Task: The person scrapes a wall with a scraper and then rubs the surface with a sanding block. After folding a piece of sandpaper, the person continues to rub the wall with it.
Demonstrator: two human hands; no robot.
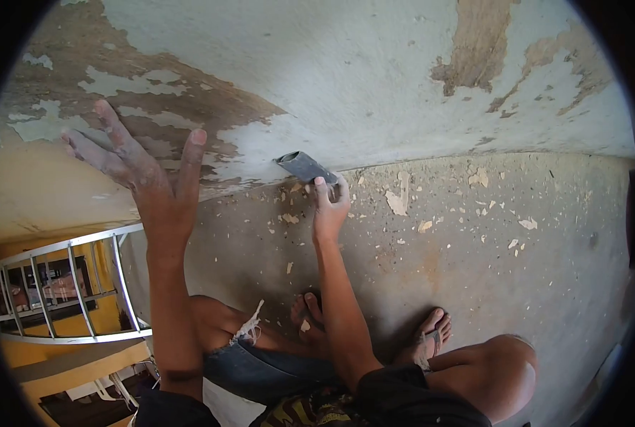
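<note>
My right hand (330,206) grips one end of a dark, folded or rolled sheet (306,167), whose far end is against the wall's lower edge. On the left, my left hand (150,160) is raised with its fingers spread, dusty and holding nothing. It is in front of the wall (346,78); whether it touches the surface I cannot tell. Pale paint on the wall is peeling, with brown patches bare at the upper left and upper right.
Paint flakes (398,199) lie scattered over the grey floor (488,277) along the wall. A metal ladder (75,285) stands at the left, near a yellow surface. My sandalled feet and bent knees are below my hands.
</note>
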